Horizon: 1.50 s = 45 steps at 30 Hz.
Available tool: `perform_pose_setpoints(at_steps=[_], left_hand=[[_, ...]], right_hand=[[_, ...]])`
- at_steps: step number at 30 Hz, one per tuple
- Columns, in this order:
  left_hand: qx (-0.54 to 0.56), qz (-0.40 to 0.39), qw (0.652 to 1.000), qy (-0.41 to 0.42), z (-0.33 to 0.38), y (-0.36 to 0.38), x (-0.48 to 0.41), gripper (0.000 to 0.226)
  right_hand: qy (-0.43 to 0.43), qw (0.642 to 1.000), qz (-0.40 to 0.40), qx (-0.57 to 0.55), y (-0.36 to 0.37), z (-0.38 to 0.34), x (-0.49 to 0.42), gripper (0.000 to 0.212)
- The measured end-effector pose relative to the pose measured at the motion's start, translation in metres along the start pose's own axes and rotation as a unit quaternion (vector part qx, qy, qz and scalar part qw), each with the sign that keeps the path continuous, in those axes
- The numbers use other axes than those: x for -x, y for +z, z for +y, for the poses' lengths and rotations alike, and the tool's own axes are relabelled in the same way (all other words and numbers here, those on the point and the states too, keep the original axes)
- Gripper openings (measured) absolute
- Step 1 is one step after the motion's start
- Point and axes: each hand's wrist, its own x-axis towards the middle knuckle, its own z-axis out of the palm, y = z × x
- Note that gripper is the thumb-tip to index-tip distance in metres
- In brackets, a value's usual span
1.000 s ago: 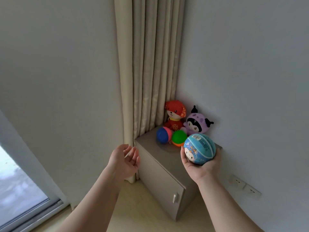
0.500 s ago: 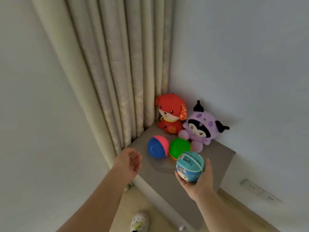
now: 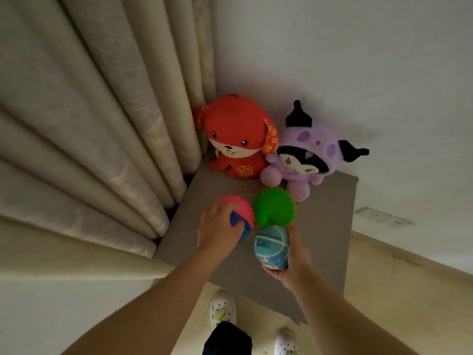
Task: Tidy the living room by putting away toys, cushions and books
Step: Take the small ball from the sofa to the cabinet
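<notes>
A grey cabinet (image 3: 325, 242) stands in the corner with toys on its top. My right hand (image 3: 294, 260) holds a light blue printed ball (image 3: 271, 245) just in front of a green spiky ball (image 3: 274, 206). My left hand (image 3: 217, 226) lies over a pink and blue spiky ball (image 3: 239, 211), fingers curled round it. At the back of the top sit a red plush dog (image 3: 234, 139) and a purple plush with black horns (image 3: 304, 155).
Cream curtains (image 3: 97, 119) hang against the cabinet's left side. White walls close the corner behind and to the right, with sockets (image 3: 384, 216) low on the right wall. My white shoes (image 3: 222, 307) stand on the pale wooden floor below the cabinet.
I have come closer and now look down on the cabinet top. My left hand moved from open in the air onto the pink and blue spiky ball. My right hand brought the blue ball down by the green one.
</notes>
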Motion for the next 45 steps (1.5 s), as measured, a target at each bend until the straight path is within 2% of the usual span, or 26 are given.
perform_pose_setpoints(at_steps=[2, 3, 6, 11, 14, 18, 22, 25, 27, 28, 30, 32, 35, 38, 41, 45], left_hand=[[-0.166, -0.068, 0.981, 0.080, -0.010, 0.005, -0.006, 0.059], [-0.215, -0.091, 0.967, 0.098, -0.014, 0.008, -0.009, 0.070], [-0.281, -0.085, 0.947, 0.128, -0.020, 0.009, -0.019, 0.082], [-0.195, -0.045, 0.968, 0.152, -0.022, -0.003, -0.040, 0.073], [-0.171, 0.007, 0.975, 0.139, -0.024, -0.006, -0.040, 0.070], [-0.152, 0.056, 0.976, 0.148, -0.030, 0.000, -0.029, 0.055], [-0.139, 0.050, 0.981, 0.124, -0.022, 0.001, -0.024, 0.046], [-0.124, 0.046, 0.979, 0.152, -0.027, 0.001, -0.025, 0.053], [-0.127, 0.013, 0.978, 0.166, -0.031, 0.000, -0.021, 0.058], [-0.147, -0.017, 0.976, 0.159, -0.034, 0.002, -0.020, 0.069], [-0.226, -0.058, 0.962, 0.142, -0.039, 0.008, -0.018, 0.109], [-0.295, -0.032, 0.942, 0.156, -0.042, 0.014, -0.012, 0.116], [-0.318, -0.012, 0.936, 0.152, -0.044, 0.021, -0.004, 0.110], [-0.329, -0.001, 0.932, 0.149, -0.044, 0.025, -0.004, 0.118], [-0.328, 0.004, 0.932, 0.157, -0.043, 0.025, -0.006, 0.127], [-0.346, -0.019, 0.928, 0.139, -0.040, 0.022, -0.007, 0.124]], right_hand=[[-0.022, 1.000, 0.020, 0.003, 0.006, 0.003, -0.003, 0.040], [-0.028, 0.999, 0.026, 0.002, 0.007, 0.004, -0.003, 0.039], [-0.042, 0.999, 0.034, -0.003, 0.008, 0.005, -0.003, 0.036], [-0.101, 0.994, 0.010, 0.048, 0.011, -0.008, 0.002, 0.017], [-0.147, 0.985, -0.002, 0.085, 0.017, -0.012, 0.002, 0.020], [-0.166, 0.976, 0.012, 0.140, 0.016, 0.001, 0.001, 0.011], [-0.131, 0.978, 0.030, 0.163, 0.012, 0.009, -0.006, 0.016], [-0.097, 0.984, 0.017, 0.147, 0.019, 0.004, -0.011, 0.023], [-0.069, 0.992, -0.011, 0.108, 0.025, 0.004, -0.013, 0.024], [-0.066, 0.993, -0.028, 0.095, 0.028, 0.006, -0.013, 0.025], [-0.081, 0.992, -0.060, 0.076, 0.031, 0.014, -0.015, 0.031], [-0.110, 0.988, -0.077, 0.074, 0.031, 0.022, -0.018, 0.047], [-0.162, 0.974, -0.088, 0.130, 0.027, 0.025, -0.023, 0.058], [-0.192, 0.951, -0.100, 0.219, 0.023, 0.026, -0.030, 0.067], [-0.214, 0.921, -0.052, 0.322, 0.024, 0.031, -0.037, 0.079], [-0.216, 0.888, 0.015, 0.405, 0.024, 0.030, -0.037, 0.089]])
